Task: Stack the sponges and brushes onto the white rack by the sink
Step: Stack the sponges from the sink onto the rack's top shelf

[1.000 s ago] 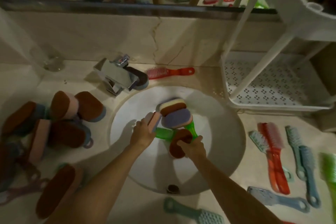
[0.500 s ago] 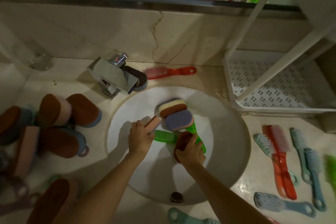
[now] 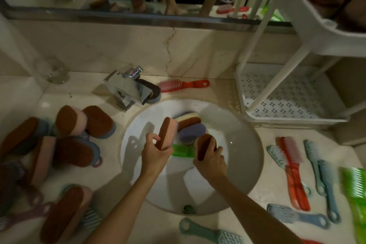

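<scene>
Sink brush (image 3: 183, 150) ends hidden behind left hand (image 3: 156, 156), right hand (image 3: 211, 161); right-edge green brush (image 3: 355, 188) blurred, cropped.

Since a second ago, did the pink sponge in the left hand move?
Yes. The left hand has lifted the pink sponge up from the sink; it now stands on end above the green brush.
</scene>
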`<state>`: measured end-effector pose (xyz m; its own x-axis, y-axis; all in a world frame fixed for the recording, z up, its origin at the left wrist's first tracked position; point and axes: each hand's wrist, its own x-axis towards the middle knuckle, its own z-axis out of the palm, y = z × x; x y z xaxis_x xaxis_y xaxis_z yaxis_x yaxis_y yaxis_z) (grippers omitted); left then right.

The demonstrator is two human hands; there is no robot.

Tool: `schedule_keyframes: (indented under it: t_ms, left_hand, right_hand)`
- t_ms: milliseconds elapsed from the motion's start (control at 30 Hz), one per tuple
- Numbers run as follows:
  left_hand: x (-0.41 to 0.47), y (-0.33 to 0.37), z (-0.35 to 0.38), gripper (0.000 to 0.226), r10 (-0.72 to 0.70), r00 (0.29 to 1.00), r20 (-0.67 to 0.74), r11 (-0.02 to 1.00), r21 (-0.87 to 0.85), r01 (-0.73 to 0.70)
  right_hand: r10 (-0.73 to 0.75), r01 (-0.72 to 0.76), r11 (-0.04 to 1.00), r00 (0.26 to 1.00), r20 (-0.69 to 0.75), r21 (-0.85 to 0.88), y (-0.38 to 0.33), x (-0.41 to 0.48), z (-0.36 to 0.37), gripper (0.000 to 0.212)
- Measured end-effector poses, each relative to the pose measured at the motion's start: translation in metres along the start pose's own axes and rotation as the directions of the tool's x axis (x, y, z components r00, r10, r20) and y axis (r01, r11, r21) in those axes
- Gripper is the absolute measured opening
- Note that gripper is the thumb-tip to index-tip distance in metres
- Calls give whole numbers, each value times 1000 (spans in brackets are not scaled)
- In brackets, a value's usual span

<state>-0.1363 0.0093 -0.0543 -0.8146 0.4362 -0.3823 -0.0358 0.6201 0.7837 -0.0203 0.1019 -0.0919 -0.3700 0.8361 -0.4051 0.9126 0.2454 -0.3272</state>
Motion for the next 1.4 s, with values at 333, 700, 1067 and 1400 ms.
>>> schedule_keyframes:
  t_ms: [333,700,1067,1400]
  left_hand:
    - [-57,118,-12,41,202,977,-64,877,-432,-210]
    - [-112,303,-22,48,644,720,-259,671,-262,-694]
    - [-71,409,37,64,703,702,-116,711,70,-700]
    - [-51,415,74,84,702,711,45,669,301,-680]
  right_hand:
    - [-369,444,879,864,-343,175,-2,-63,-159,92]
    - [-336,609,778,611,-717,155,-7,-87,-323,88]
    - [-214,431,882,724,-656,188,11,-1,-462,57]
    - [-326,388,922,773,-544,-1,13,42,-455,43]
